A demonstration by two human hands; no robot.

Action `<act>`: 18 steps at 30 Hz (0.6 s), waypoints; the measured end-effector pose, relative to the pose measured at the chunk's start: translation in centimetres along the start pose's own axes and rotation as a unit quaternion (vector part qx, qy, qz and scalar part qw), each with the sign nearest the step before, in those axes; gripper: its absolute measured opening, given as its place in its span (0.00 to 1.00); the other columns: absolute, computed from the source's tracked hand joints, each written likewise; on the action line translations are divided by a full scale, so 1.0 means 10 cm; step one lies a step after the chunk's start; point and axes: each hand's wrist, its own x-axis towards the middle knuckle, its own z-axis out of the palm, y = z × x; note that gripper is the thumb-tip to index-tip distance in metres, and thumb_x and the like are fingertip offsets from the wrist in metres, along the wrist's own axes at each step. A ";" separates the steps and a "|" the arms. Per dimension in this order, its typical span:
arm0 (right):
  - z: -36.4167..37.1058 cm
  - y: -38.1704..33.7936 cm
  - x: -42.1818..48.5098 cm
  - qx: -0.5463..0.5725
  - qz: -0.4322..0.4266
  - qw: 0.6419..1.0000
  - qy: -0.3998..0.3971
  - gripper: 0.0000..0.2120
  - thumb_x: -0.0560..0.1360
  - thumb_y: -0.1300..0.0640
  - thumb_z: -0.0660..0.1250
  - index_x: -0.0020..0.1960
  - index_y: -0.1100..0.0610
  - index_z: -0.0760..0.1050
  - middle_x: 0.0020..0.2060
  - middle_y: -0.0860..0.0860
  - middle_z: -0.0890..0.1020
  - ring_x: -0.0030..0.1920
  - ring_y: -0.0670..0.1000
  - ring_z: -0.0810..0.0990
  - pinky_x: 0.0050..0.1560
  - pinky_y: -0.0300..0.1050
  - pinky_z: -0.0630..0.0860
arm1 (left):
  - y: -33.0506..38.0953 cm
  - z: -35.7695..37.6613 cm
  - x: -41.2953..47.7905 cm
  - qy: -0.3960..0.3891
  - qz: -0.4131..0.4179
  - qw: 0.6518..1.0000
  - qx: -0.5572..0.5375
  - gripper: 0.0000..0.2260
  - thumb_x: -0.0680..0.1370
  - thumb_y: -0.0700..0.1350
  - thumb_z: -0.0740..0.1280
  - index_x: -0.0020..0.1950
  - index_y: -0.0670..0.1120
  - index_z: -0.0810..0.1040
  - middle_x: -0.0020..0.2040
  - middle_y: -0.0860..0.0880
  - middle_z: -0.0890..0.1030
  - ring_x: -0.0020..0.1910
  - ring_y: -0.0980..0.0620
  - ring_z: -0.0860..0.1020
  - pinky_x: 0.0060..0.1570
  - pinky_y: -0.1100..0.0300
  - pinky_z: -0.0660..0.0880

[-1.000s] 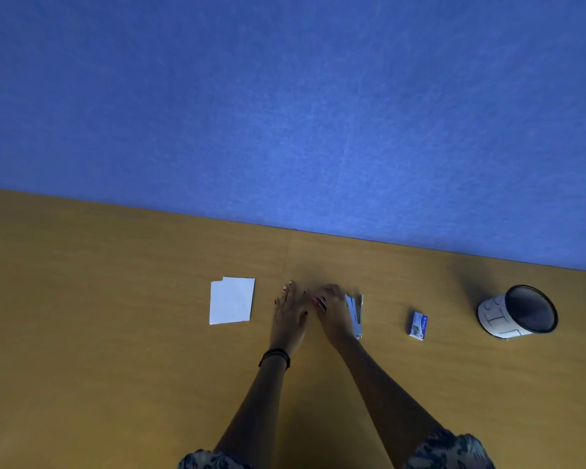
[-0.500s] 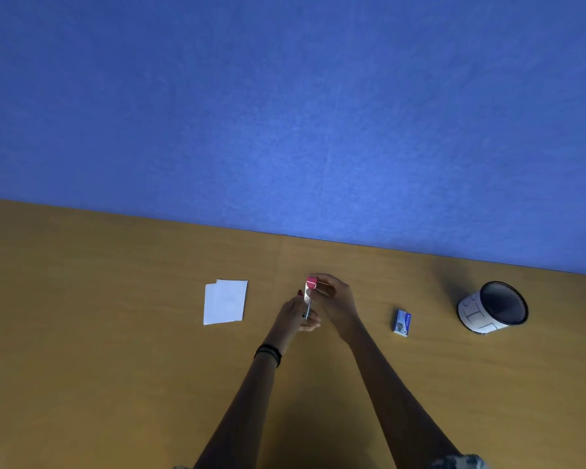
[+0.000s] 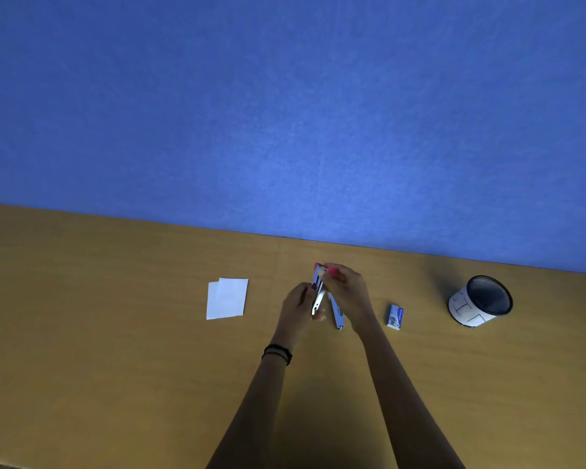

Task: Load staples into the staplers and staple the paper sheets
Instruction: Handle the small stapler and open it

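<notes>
A small silver and pink stapler (image 3: 318, 292) is held up off the wooden table between both hands. My left hand (image 3: 298, 304) grips its lower body from the left. My right hand (image 3: 347, 292) pinches its pink top end with curled fingers. Just below the right hand a second blue and silver stapler (image 3: 337, 314) lies on the table. Two overlapping white paper sheets (image 3: 227, 298) lie to the left of my hands. A small blue staple box (image 3: 395, 317) sits to the right.
A black mesh cup with a white label (image 3: 481, 304) lies tipped at the far right of the table (image 3: 115, 350). A blue wall (image 3: 285, 113) runs along the table's far edge.
Both hands lifted the pink stapler off the table and now hold it between them. The second stapler has come back into view beside my right hand.
</notes>
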 end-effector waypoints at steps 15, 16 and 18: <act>-0.08 -0.20 -0.19 -0.153 -0.003 0.987 0.057 0.08 0.74 0.58 0.66 0.45 0.64 0.79 0.36 0.52 0.78 0.38 0.50 0.74 0.32 0.34 0.66 | 0.02 0.15 -0.24 0.056 0.094 0.993 0.047 0.08 0.80 0.40 0.62 0.42 0.50 0.74 0.30 0.56 0.76 0.28 0.64 0.74 0.36 0.69 0.72; -0.10 -0.21 -0.21 -0.161 -0.002 0.986 0.054 0.09 0.74 0.58 0.66 0.45 0.64 0.78 0.36 0.53 0.78 0.37 0.50 0.73 0.32 0.35 0.65 | 0.02 0.15 -0.24 0.050 0.091 0.994 0.046 0.08 0.80 0.40 0.62 0.42 0.49 0.74 0.30 0.56 0.75 0.28 0.63 0.73 0.40 0.63 0.75; -0.13 -0.22 -0.25 -0.178 0.002 0.983 0.045 0.10 0.75 0.59 0.65 0.44 0.67 0.78 0.36 0.59 0.78 0.37 0.51 0.73 0.32 0.38 0.65 | 0.01 0.14 -0.24 0.039 0.086 0.995 0.042 0.07 0.80 0.40 0.62 0.43 0.47 0.74 0.30 0.55 0.75 0.30 0.58 0.74 0.47 0.51 0.77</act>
